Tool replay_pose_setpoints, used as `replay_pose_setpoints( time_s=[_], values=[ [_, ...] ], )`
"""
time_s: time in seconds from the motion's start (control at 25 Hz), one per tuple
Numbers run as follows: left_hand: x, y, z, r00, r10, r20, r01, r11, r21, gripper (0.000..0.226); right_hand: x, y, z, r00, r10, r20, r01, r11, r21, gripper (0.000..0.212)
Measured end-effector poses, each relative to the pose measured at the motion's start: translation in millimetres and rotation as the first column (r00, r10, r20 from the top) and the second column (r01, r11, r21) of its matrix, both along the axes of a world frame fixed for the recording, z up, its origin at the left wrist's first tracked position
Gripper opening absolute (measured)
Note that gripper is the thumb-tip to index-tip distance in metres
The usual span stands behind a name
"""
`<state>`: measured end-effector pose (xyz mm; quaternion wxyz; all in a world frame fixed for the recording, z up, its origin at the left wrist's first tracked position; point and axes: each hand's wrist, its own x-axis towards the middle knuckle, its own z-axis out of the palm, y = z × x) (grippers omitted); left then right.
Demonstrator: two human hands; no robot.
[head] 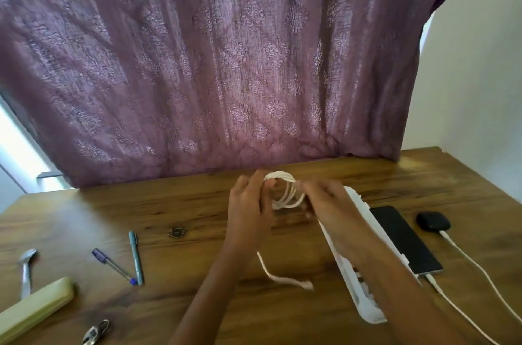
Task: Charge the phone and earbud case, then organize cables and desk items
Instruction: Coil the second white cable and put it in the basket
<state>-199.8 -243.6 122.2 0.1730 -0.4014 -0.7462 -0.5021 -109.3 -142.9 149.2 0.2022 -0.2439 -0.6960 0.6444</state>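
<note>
A mauve curtain [226,62] with a pale woven damask pattern hangs across most of the view, its hem resting on the far edge of a wooden table [113,209] with dark, streaky grain. Daylight glows through the cloth. At the left a bright strip of window [17,141] shows past the curtain, with a small grey fitting [49,174], perhaps a latch, at its foot. A plain white wall [480,62] rises on the right.
</note>
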Motion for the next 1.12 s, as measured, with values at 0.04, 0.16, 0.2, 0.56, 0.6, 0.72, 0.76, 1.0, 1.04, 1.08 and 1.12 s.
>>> replay_pose_setpoints(
  time_s=[0.04, 0.16, 0.2, 0.56, 0.6, 0.72, 0.76, 1.0, 1.04, 1.08, 1.12],
  values=[
    [-3, -1, 0, 0.996, -0.001, -0.09, 0.0, 1.0, -0.012, 0.03, 2, 3, 5, 0.999, 0.041, 0.025, -0.039, 0.995, -0.091, 0.018],
    [-6, 2, -2, 0.997, -0.028, -0.065, 0.023, 0.997, -0.068, 0.029, 10, 14, 18, 0.986, 0.137, -0.099, -0.154, 0.972, -0.179, 0.033],
    [-5, 2, -2, 0.999, -0.021, 0.031, 0.023, 0.998, -0.064, 0.028, 11, 17, 21, 0.976, 0.151, -0.158, -0.182, 0.961, -0.207, 0.033],
    [-3, 5, -8, 0.936, 0.015, 0.352, -0.016, 1.0, 0.0, 0.031, 21, 38, 17, 0.999, 0.017, 0.034, -0.036, 0.707, 0.706, 0.007],
    [-2, 5, -9, 0.91, 0.001, 0.415, -0.023, 0.999, 0.047, 0.034, 22, 38, 15, 0.998, 0.059, 0.012, -0.053, 0.752, 0.656, 0.005],
    [-5, 3, -10, 0.815, -0.071, 0.575, -0.064, 0.975, 0.212, 0.038, 26, 34, -1, 0.947, 0.172, -0.27, -0.162, 0.985, 0.057, 0.035],
    [-6, 3, -9, 0.773, -0.11, 0.625, -0.072, 0.963, 0.259, 0.037, 24, 30, -11, 0.925, 0.137, -0.355, -0.18, 0.98, -0.089, 0.041],
    [9, 14, -8, 0.655, -0.264, 0.708, -0.048, 0.92, 0.388, 0.034, -5, -2, -25, 0.873, -0.118, -0.473, -0.055, 0.94, -0.336, 0.024],
    [7, 12, -9, 0.644, -0.262, 0.719, -0.048, 0.924, 0.38, 0.034, -6, 1, -19, 0.866, -0.165, -0.471, -0.02, 0.931, -0.364, 0.023],
    [5, 9, -10, 0.636, -0.257, 0.728, -0.052, 0.927, 0.373, 0.034, -6, 8, -14, 0.863, -0.202, -0.462, 0.011, 0.924, -0.383, 0.025],
    [3, 7, -11, 0.633, -0.257, 0.73, -0.056, 0.926, 0.374, 0.034, -4, 17, -10, 0.87, -0.224, -0.439, 0.049, 0.926, -0.375, 0.026]
  ],
)
